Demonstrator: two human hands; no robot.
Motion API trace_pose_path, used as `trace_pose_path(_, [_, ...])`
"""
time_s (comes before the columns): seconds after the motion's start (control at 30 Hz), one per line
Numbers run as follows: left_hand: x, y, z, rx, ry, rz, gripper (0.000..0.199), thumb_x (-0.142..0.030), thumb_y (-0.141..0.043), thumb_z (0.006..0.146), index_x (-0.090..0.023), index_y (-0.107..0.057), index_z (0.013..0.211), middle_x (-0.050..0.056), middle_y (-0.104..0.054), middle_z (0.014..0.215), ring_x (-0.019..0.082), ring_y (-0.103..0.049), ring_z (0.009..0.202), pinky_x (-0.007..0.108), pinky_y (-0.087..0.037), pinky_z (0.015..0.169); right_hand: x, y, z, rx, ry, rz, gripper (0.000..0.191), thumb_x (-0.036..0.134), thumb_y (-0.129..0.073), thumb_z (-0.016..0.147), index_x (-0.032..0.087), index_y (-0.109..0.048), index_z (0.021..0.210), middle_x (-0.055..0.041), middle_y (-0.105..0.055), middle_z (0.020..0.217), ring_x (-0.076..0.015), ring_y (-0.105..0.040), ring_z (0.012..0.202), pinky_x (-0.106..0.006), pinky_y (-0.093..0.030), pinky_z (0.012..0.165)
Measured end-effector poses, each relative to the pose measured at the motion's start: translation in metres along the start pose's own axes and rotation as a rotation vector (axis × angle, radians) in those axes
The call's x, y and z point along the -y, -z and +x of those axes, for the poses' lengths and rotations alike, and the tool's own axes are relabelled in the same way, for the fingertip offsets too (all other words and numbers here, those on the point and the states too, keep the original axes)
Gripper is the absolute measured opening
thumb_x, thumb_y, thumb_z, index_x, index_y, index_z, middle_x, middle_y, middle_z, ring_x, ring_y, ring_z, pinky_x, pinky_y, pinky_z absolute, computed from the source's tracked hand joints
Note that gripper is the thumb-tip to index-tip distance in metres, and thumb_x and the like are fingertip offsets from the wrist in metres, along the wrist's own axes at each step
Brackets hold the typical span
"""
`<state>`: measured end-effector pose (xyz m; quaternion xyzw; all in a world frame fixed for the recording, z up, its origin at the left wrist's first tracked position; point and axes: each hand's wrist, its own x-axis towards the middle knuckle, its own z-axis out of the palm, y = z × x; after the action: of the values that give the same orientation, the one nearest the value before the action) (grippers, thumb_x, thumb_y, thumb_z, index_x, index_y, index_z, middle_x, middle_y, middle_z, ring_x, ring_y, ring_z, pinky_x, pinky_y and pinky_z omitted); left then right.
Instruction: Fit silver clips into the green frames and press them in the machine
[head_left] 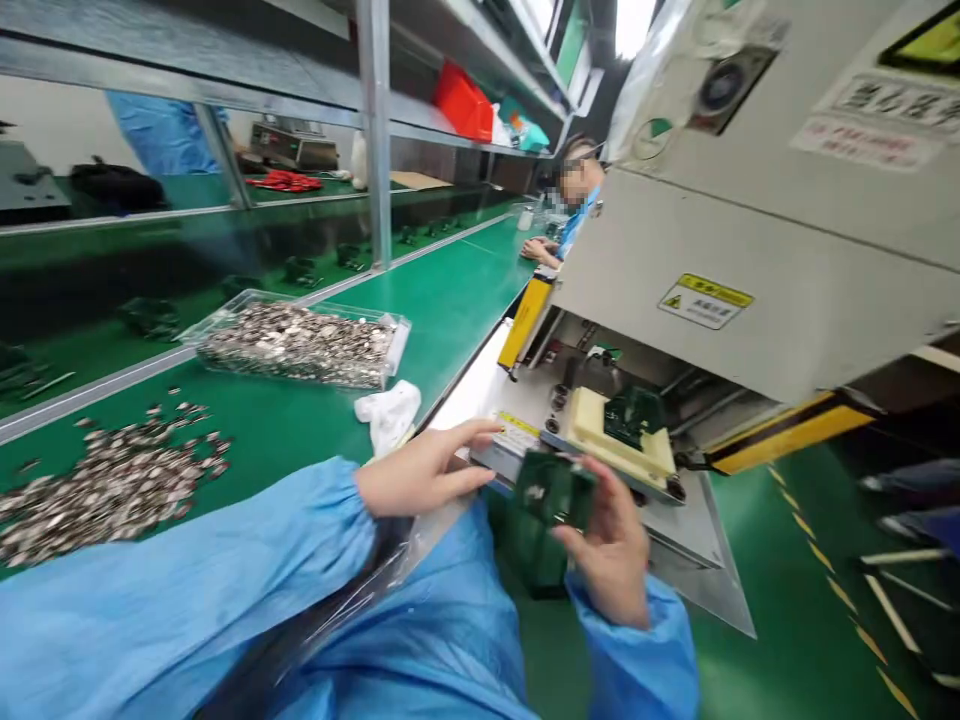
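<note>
My right hand (pixel 616 545) grips a dark, glossy, box-shaped plastic part (pixel 541 500) by its right side, in front of the machine. My left hand (pixel 431 468) is held to the left of that part, thumb and fingers apart, with nothing in it. Inside the machine's opening, a cream-coloured fixture block (pixel 596 420) carries a similar dark part (pixel 634 416). The fixture sits on a metal plate just beyond my right hand. A crumpled white cloth or bag (pixel 390 412) lies on the bench behind my left wrist.
A clear tray (pixel 397 350) full of small metal pieces stands on the green bench (pixel 442 285). A loose pile of metal pieces (pixel 120 480) lies nearer. Yellow guards (pixel 526 318) flank the machine (pixel 765 240). Dark parts line the conveyor at left. A co-worker (pixel 577 190) sits farther along.
</note>
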<state>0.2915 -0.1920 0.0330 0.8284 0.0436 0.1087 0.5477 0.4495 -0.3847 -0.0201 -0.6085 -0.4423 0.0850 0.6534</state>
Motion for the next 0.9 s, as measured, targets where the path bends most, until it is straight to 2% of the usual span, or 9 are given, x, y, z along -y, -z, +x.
trace_pose_path(0.07, [-0.010, -0.016, 0.060, -0.077, -0.126, 0.165, 0.057, -0.034, -0.063, 0.085, -0.013, -0.046, 0.136, 0.018, -0.052, 0.140, 0.029, -0.050, 0.130, 0.044, -0.039, 0.111, -0.003, 0.047, 0.000, -0.437, 0.027, -0.091, 0.064, 0.030, -0.080, 0.074, 0.022, -0.053, 0.131, -0.0101, -0.058, 0.129, -0.0276, -0.056, 0.120, -0.045, -0.044, 0.104])
trace_pose_path(0.13, [-0.019, -0.039, 0.116, -0.101, -0.204, 0.224, 0.072, -0.035, -0.071, 0.078, -0.009, -0.042, 0.139, 0.022, -0.042, 0.148, 0.032, -0.038, 0.139, 0.045, -0.031, 0.116, -0.005, 0.086, 0.003, -0.699, 0.049, -0.134, 0.066, 0.031, -0.081, 0.073, 0.019, -0.052, 0.131, -0.0107, -0.057, 0.130, -0.0280, -0.052, 0.124, -0.050, -0.036, 0.109])
trace_pose_path(0.23, [-0.028, -0.069, 0.176, -0.082, -0.183, 0.192, 0.089, -0.035, -0.078, 0.071, -0.010, -0.034, 0.144, 0.023, -0.040, 0.149, 0.036, -0.033, 0.141, 0.049, -0.030, 0.116, -0.004, 0.121, 0.016, -0.750, 0.026, -0.181, 0.072, 0.036, -0.083, 0.068, 0.019, -0.051, 0.131, -0.0122, -0.056, 0.131, -0.0296, -0.049, 0.127, -0.054, -0.031, 0.111])
trace_pose_path(0.33, [-0.031, -0.079, 0.197, -0.116, -0.162, 0.091, 0.094, -0.036, -0.079, 0.069, -0.012, -0.031, 0.146, 0.022, -0.055, 0.134, 0.035, -0.053, 0.125, 0.050, -0.044, 0.105, -0.003, 0.133, 0.038, -0.669, -0.018, -0.257, 0.077, 0.043, -0.082, 0.066, 0.018, -0.050, 0.131, -0.0146, -0.057, 0.129, -0.0305, -0.052, 0.123, -0.054, -0.035, 0.108])
trace_pose_path(0.5, [-0.021, -0.046, 0.147, -0.309, -0.129, -0.221, 0.090, -0.034, -0.084, 0.063, -0.014, -0.041, 0.141, 0.015, -0.060, 0.120, 0.025, -0.061, 0.105, 0.042, -0.051, 0.096, -0.006, 0.127, 0.086, -0.315, -0.020, -0.392, 0.077, 0.050, -0.077, 0.069, 0.019, -0.048, 0.133, -0.0145, -0.062, 0.122, -0.0292, -0.058, 0.116, -0.049, -0.043, 0.103])
trace_pose_path(0.63, [0.002, -0.006, 0.069, -0.198, 0.033, -0.225, 0.063, -0.032, -0.082, 0.065, -0.013, -0.057, 0.120, 0.011, -0.063, 0.114, 0.024, -0.062, 0.105, 0.046, -0.048, 0.101, -0.006, 0.115, 0.114, 0.041, -0.109, -0.539, 0.069, 0.055, -0.072, 0.073, 0.021, -0.052, 0.129, -0.0129, -0.063, 0.122, -0.0306, -0.056, 0.120, -0.049, -0.042, 0.104])
trace_pose_path(0.7, [0.019, 0.003, 0.039, -0.156, 0.130, -0.225, 0.058, -0.034, -0.082, 0.067, -0.015, -0.059, 0.117, 0.010, -0.063, 0.113, 0.025, -0.061, 0.109, 0.048, -0.046, 0.104, -0.006, 0.110, 0.118, 0.116, -0.132, -0.568, 0.069, 0.058, -0.067, 0.076, 0.021, -0.050, 0.132, -0.0129, -0.062, 0.125, -0.0302, -0.055, 0.122, -0.049, -0.041, 0.105])
trace_pose_path(0.8, [0.047, 0.002, 0.018, -0.189, 0.214, -0.255, 0.062, -0.039, -0.083, 0.063, -0.018, -0.061, 0.117, 0.012, -0.056, 0.129, 0.028, -0.054, 0.124, 0.047, -0.043, 0.108, -0.009, 0.111, 0.100, -0.004, -0.048, -0.729, 0.070, 0.063, -0.055, 0.082, 0.020, -0.047, 0.137, -0.0141, -0.055, 0.136, -0.0319, -0.046, 0.131, -0.052, -0.034, 0.109])
trace_pose_path(0.9, [0.065, -0.008, 0.022, -0.182, 0.268, -0.216, 0.069, -0.043, -0.086, 0.056, -0.022, -0.063, 0.118, 0.014, -0.041, 0.148, 0.033, -0.041, 0.137, 0.050, -0.038, 0.110, -0.019, 0.129, 0.050, -0.389, 0.001, -0.997, 0.075, 0.065, -0.043, 0.086, 0.013, -0.045, 0.141, -0.0201, -0.044, 0.144, -0.0373, -0.031, 0.140, -0.059, -0.027, 0.112])
